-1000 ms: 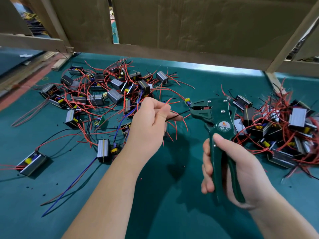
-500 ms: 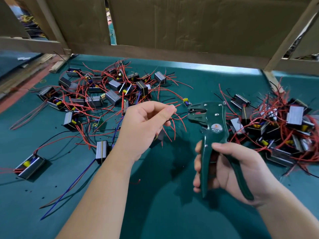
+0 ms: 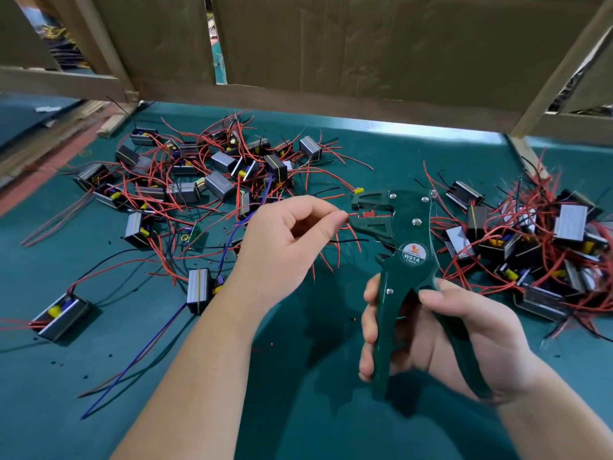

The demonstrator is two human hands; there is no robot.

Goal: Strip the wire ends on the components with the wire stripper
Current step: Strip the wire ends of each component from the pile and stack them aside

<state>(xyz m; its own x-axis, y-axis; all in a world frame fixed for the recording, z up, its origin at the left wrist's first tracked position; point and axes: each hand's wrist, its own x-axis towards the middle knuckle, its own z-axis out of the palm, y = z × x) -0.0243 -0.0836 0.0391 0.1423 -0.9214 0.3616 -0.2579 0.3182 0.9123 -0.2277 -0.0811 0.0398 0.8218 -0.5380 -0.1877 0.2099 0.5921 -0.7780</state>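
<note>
My right hand (image 3: 441, 333) grips the handles of a dark green wire stripper (image 3: 408, 257) labelled W01A, jaws pointing left. My left hand (image 3: 288, 240) pinches a red wire between thumb and forefinger, and the wire's end (image 3: 352, 214) sits in the stripper's jaws. A black wire (image 3: 348, 241) and more red wires hang below that hand; the component they belong to is hidden behind it. Small grey metal components with red wires lie in a pile (image 3: 205, 180) at the back left and a denser pile (image 3: 544, 247) at the right.
The work surface is a teal mat (image 3: 315, 410). A blue wire (image 3: 139, 353) runs across it at the front left, near two lone components (image 3: 61, 315) (image 3: 199, 288). Cardboard panels on a wooden frame (image 3: 331, 104) wall off the back.
The stripper has tilted upright and come closer to my left hand. A red wire end now sits in its jaws where a black wire pointed at them before. The handles have spread wider.
</note>
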